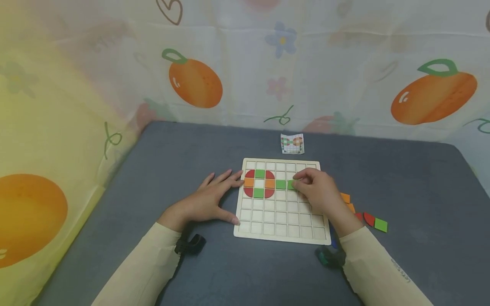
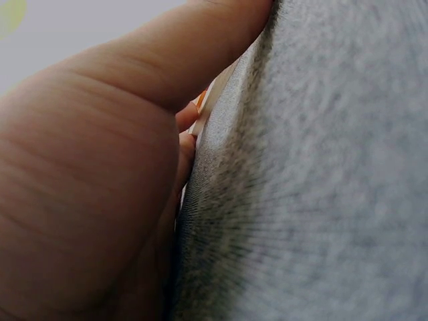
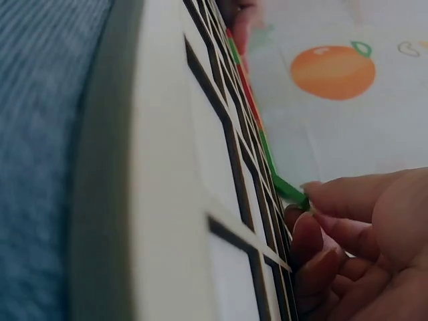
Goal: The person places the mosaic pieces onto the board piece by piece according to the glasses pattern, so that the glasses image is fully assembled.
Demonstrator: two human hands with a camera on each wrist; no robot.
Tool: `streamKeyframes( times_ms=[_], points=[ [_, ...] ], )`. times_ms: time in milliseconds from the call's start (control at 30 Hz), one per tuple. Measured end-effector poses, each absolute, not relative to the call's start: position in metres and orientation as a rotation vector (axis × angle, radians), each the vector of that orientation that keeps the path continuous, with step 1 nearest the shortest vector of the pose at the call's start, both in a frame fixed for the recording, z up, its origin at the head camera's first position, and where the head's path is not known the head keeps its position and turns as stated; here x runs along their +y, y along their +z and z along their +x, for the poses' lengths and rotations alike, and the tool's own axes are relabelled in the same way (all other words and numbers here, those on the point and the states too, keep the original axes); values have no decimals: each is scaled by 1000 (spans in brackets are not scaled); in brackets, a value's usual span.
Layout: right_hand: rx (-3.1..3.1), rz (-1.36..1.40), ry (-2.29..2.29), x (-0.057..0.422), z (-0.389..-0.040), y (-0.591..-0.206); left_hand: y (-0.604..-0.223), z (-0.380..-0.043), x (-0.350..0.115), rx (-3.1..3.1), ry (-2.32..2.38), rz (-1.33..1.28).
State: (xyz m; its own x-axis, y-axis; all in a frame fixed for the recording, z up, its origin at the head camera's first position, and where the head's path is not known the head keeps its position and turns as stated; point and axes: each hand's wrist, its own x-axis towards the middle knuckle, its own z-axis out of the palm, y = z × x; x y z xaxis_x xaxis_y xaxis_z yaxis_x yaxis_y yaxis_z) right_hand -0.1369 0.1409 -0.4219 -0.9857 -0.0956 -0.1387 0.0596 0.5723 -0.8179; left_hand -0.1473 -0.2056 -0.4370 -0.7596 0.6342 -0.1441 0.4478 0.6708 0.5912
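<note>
Fruit-print cloth [image 1: 245,72] hangs behind a grey table [image 1: 180,157] — a screened-off tabletop spot.

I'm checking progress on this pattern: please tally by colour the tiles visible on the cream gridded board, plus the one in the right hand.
On the cream gridded board or in hand:
Red quarter-round flat tiles: 4
Orange square flat tiles: 2
Green flat tiles: 4 (3 squares laid, 1 pinched by the right hand)
Total: 10

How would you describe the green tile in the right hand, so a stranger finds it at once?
On the grey table lies a pale board. In its upper half, the right hand pinches the green tile, just right of a flat green tile. Unlike that neighbour, this one is tilted.
</note>
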Motion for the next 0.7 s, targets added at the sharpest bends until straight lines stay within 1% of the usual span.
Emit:
streamKeyframes(
  times_ms=[367,700],
  points=[
    [2525,2,-1526,143,-134,-420,-436,-147,-207,2546,776,862],
    [2396,-63,-1662,151,-129,-412,-435,-147,-206,2535,787,871]
  ],
)
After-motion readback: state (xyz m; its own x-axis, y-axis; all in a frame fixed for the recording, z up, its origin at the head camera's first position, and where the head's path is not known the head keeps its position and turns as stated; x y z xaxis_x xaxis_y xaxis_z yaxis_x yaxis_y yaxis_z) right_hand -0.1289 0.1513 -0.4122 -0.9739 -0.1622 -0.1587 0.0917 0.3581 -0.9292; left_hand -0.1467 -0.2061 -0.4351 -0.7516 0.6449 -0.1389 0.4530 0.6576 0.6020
